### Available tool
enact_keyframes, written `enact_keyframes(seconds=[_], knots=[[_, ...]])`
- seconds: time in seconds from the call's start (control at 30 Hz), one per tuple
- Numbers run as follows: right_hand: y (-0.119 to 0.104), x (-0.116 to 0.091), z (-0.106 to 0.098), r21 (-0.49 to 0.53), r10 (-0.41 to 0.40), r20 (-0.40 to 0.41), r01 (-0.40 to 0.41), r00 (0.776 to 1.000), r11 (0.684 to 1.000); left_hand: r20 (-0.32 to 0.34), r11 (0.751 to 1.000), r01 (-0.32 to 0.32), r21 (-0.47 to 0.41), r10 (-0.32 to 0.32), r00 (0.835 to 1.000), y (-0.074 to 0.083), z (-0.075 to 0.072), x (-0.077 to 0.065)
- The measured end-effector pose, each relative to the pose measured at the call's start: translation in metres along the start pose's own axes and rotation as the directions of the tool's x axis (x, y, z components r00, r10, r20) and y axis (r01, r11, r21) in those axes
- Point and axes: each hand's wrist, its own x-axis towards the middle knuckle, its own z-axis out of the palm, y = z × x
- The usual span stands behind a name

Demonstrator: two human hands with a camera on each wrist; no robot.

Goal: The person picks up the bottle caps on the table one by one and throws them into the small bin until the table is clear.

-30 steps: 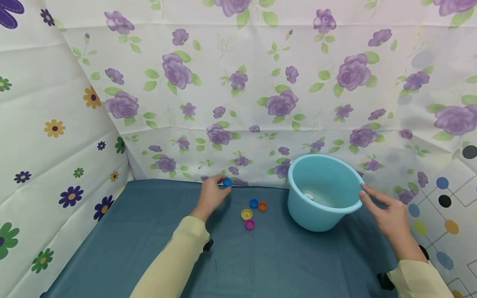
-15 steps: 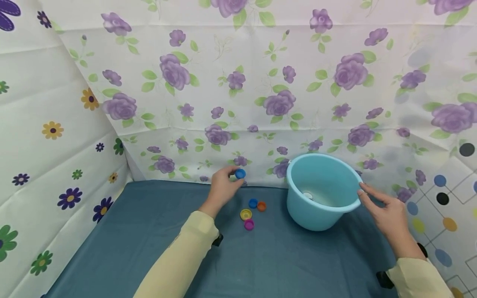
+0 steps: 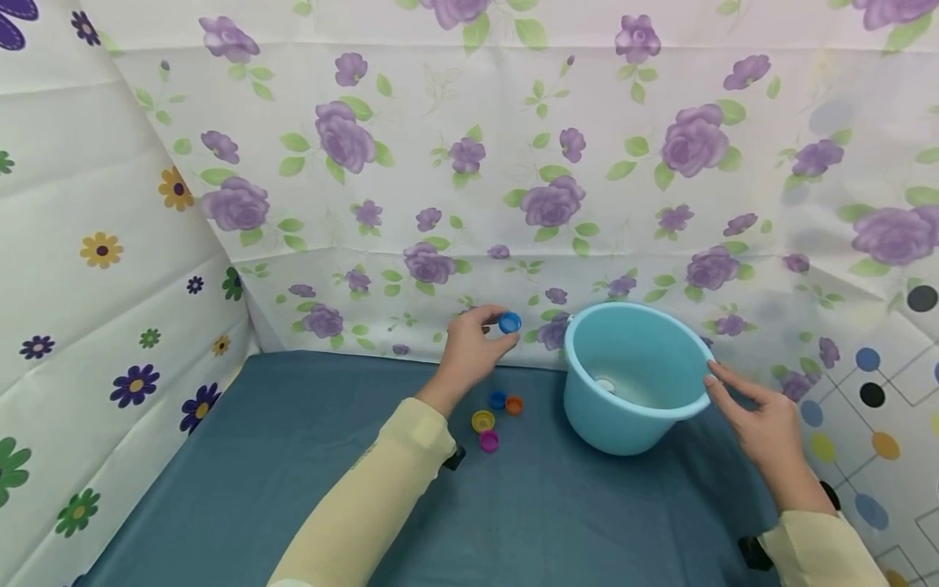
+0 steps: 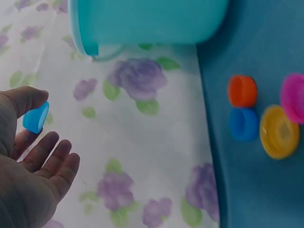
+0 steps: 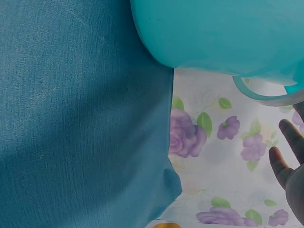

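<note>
My left hand [image 3: 473,349] pinches a small blue bottle cap [image 3: 509,323] between thumb and forefinger, raised above the table's back edge. In the left wrist view the cap [image 4: 36,118] sits at the fingertips while the other fingers are spread loosely. My right hand [image 3: 766,428] holds the right rim of a light blue bucket [image 3: 623,428] with thumb and forefinger. Between the hands, on the cloth, lie a second blue cap [image 3: 498,400], an orange cap [image 3: 514,405], a yellow cap [image 3: 482,421] and a magenta cap [image 3: 489,441], grouped close together.
A blue-grey cloth [image 3: 587,522] covers the table. Behind it hangs a white sheet with purple flowers [image 3: 337,244], and similar patterned sheets close off both sides. A small white round thing [image 3: 605,386] shows inside the bucket.
My left hand has carried the blue cap to the right and upward, closer to the bucket. The right hand, the bucket and the other caps stay in place.
</note>
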Motion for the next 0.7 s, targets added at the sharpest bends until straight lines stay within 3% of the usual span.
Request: enact_keyframes(seconds=[0.2,0.37,0.7], knots=[[0.0,0.001,0.0,0.044,0.006,0.006,-0.007,1.0,0.999,0.013,0.999,-0.01,-0.034,0.011,1.0,0.028,0.01,0.002],[0.0,0.001,0.0,0.051,-0.001,0.0,0.001,1.0,0.999,0.032,0.996,-0.054,-0.077,0.057,0.998,0.047,0.023,0.004],[0.002,0.002,0.002,0.042,0.01,-0.006,-0.01,1.0,0.999,0.089,0.99,-0.08,-0.113,0.09,0.992,0.067,0.054,0.005]])
